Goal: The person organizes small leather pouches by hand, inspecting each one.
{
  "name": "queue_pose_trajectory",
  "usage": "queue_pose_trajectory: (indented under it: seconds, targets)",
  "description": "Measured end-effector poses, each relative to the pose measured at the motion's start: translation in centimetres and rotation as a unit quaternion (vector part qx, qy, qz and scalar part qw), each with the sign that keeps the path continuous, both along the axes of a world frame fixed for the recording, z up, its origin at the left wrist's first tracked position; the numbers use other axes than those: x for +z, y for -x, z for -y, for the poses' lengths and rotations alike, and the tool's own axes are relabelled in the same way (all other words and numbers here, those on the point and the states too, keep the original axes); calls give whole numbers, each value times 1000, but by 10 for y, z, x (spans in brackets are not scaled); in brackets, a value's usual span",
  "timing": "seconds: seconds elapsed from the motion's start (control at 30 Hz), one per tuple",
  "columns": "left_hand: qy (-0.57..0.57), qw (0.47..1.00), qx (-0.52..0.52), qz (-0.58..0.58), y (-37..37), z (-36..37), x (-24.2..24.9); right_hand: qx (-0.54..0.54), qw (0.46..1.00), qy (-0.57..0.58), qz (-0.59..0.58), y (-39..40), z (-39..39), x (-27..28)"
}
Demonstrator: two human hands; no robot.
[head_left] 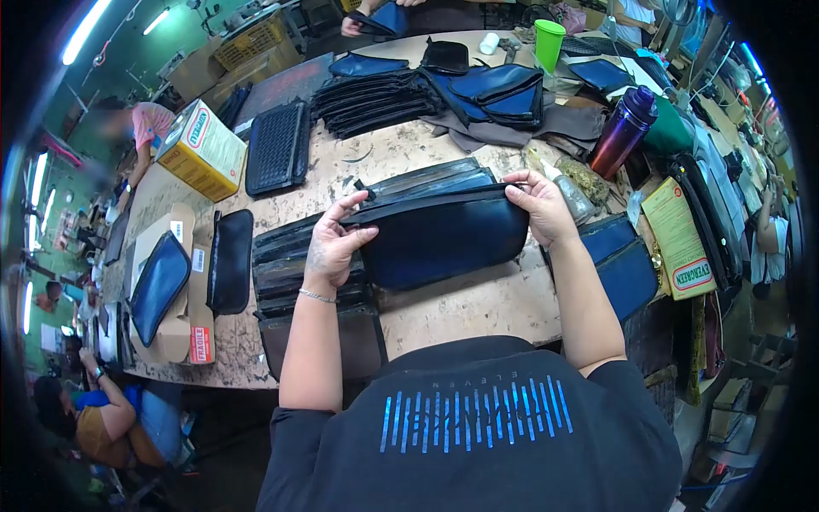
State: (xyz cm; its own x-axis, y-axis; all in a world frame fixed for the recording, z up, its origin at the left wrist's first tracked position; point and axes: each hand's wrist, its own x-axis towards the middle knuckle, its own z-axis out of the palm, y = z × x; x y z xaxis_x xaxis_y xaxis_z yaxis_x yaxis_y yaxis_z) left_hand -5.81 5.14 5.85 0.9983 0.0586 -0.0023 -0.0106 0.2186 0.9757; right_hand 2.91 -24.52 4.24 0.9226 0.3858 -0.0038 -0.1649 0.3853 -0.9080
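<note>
A dark navy, leather-like pouch [448,241] with rounded lower corners hangs between my hands above the table. My left hand [331,243] pinches the left end of its top edge between thumb and fingers. At the other end, my right hand [543,209] grips the top corner the same way. A black strip, like a zipper, runs along that edge, and a short black end sticks up near my left fingers. Behind and left of the pouch lie overlapping dark panels [286,277], partly hidden by my left arm. More blue pieces [612,263] rest beside my right forearm.
A stack of black-edged pieces [375,101] sits at the back of the wooden table [469,320]. Around it stand a purple bottle [625,132], a green cup [548,44] and a yellow-white box [203,152]. Cardboard [203,320] lies left. Other people work nearby.
</note>
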Motion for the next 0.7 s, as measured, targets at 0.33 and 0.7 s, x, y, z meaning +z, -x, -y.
queue_pose_trajectory:
  seconds: [0.33, 0.7]
  targets:
    - [-606, 773, 121, 144, 14, 40, -49, -200, 647, 626, 388, 27, -12, -51]
    - [-505, 848, 114, 116, -23, 36, -62, -124, 725, 523, 431, 2, -54, -50]
